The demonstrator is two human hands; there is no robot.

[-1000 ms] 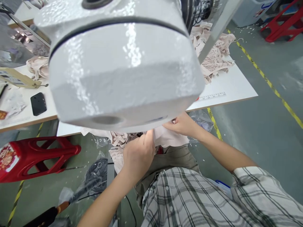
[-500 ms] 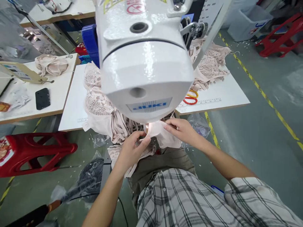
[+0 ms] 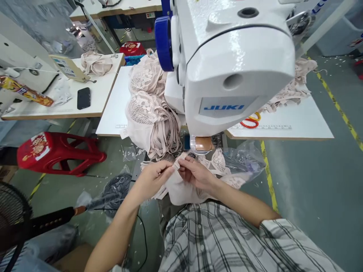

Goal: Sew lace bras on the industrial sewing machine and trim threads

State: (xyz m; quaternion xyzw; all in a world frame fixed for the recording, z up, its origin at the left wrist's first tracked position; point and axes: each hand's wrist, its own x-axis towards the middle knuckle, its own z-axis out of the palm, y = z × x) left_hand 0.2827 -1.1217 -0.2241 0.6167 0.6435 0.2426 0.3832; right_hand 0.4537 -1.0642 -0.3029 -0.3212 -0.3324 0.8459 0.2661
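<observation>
In front of the sewing machine (image 3: pixel 241 79), both hands meet over my lap on a pale pink bra (image 3: pixel 180 190). My left hand (image 3: pixel 153 179) pinches the end of its strap (image 3: pixel 180 160) between thumb and fingertips. From the other side my right hand (image 3: pixel 197 174) is closed on the same band, its fingers partly hidden by the cloth. A small pale piece, perhaps a slider or hook, shows between the fingertips. The bra's body hangs below my hands onto my lap, with a lace cup (image 3: pixel 218 160) lying further right near the machine bed.
A pile of lace bras (image 3: pixel 150 109) rests on the table left of the machine, another (image 3: pixel 295 87) on the right. Red and yellow scissors (image 3: pixel 251 121) lie at the right table's edge. A phone (image 3: pixel 84 98), red stool (image 3: pixel 59 153) and fan (image 3: pixel 13 215) are at left.
Both hands have come closer together and drawn the bra back from under the machine head towards my lap. The view has turned left, so the machine appears further right.
</observation>
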